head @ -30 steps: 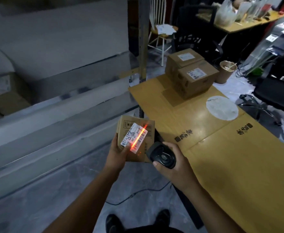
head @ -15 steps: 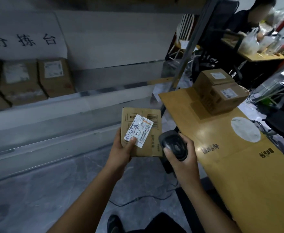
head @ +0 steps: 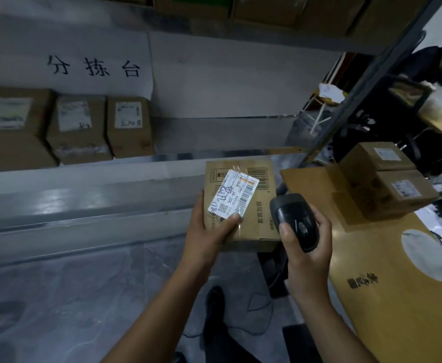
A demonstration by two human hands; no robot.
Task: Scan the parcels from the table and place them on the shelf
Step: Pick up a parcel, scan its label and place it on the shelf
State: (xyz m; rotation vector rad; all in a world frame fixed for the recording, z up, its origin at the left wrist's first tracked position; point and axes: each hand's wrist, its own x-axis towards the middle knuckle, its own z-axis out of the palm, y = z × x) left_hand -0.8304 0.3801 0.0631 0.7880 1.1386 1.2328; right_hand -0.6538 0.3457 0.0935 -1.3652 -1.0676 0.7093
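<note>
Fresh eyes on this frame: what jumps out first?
Centre frame, the left hand holds a parcel with its white label facing the camera, and the right hand grips a black scanner beside it. Behind, three labelled boxes sit on the shelf under a handwritten sign; two more boxes are stacked on the table at right.

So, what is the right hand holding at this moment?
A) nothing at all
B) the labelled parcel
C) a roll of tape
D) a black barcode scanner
D: the right hand grips the black scanner, while the left hand holds the labelled parcel.
</note>
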